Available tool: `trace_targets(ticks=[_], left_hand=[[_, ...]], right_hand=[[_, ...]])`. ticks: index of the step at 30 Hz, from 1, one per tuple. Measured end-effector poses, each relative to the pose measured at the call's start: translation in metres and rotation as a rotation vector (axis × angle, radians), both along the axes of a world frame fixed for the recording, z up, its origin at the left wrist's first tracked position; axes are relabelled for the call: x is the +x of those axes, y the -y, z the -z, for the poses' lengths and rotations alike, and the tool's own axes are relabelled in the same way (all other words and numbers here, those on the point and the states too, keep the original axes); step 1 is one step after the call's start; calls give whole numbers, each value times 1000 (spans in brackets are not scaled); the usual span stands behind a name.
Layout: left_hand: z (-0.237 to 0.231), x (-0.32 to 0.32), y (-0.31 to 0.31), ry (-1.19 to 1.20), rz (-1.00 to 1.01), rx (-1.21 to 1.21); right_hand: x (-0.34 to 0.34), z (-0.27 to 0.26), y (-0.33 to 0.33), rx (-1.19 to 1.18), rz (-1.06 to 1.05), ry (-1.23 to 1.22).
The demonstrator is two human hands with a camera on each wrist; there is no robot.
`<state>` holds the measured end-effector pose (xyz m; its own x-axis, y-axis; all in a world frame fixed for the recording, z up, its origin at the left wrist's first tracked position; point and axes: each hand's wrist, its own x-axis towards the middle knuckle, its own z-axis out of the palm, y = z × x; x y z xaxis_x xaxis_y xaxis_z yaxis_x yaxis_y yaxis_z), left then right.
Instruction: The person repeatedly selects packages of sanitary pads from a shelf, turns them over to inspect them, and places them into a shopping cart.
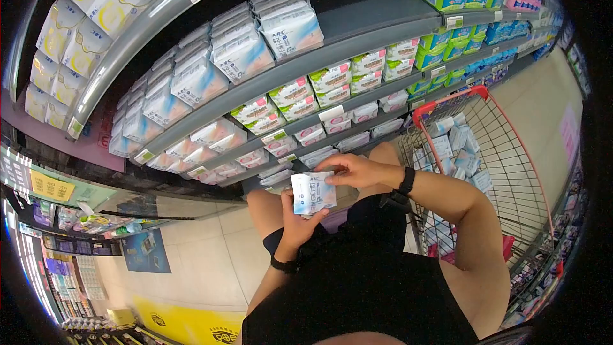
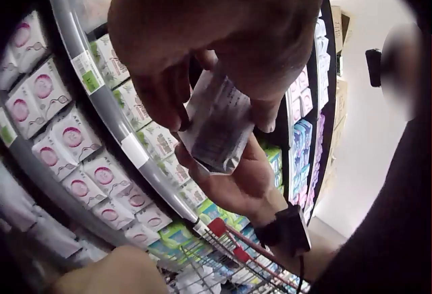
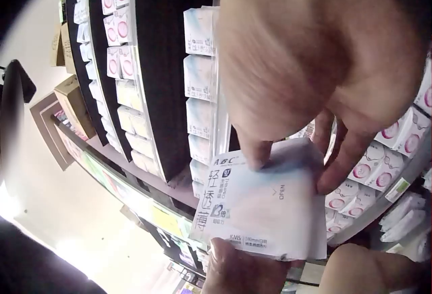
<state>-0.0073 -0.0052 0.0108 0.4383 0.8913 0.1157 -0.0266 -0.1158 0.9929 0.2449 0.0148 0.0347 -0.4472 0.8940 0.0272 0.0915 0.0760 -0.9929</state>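
A small white, blue and pink packet point(image 1: 313, 193) is held between both hands in front of the lap. The left hand point(image 1: 297, 222) grips it from the left and below, its thumb along the lower edge in the right wrist view. From the upper right the right hand point(image 1: 359, 171) pinches the packet point(image 3: 263, 199), thumb on the printed face and fingers behind the edge. In the left wrist view the packet point(image 2: 219, 125) lies between the two hands, its print dark and blurred.
A wire shopping cart with a red rim point(image 1: 480, 92) stands at the right, holding many similar packets point(image 1: 442, 147). Shelves with rows of packets point(image 1: 290, 29) curve across the front. Floor tiles point(image 1: 220, 249) lie at the left, with a blue floor sign point(image 1: 147, 252).
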Motion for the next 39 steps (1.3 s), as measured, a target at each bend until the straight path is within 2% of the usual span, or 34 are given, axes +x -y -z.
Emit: trace_targets(ticks=[4,7,9,10,11,14,16,18,21,24,30,39], left_hand=[[-12,7,3,-73,-92,191],[-19,7,1,7,-97,194],[-22,0,-2,115,-52,94],[-26,-1,-2,169,-30,43],[-30,1,-2,232,-26,90],[-24,-11,-7,35,-122,122],[-36,-9,-10,-37,-122,211],[-26,-11,-17,-24,-102,247],[-32,-9,-16,-55,-69,292],[-23,-12,-18,-81,-42,327],[-24,-18,-19,-135,5,396],[-27,-23,-14,-174,26,429]], right_hand=[[-8,-14,9,-80,23,-7],[-8,-6,6,-25,49,-66],[-5,-8,4,-13,48,-113],[-4,-10,3,21,47,-86],[-2,-12,3,54,46,-59],[1,-20,4,156,43,37],[1,-21,4,220,42,89],[2,-20,4,277,42,121],[0,-16,4,260,40,82],[1,-29,8,148,-11,146],[0,-25,7,252,-48,145],[1,-37,9,162,-130,149]])
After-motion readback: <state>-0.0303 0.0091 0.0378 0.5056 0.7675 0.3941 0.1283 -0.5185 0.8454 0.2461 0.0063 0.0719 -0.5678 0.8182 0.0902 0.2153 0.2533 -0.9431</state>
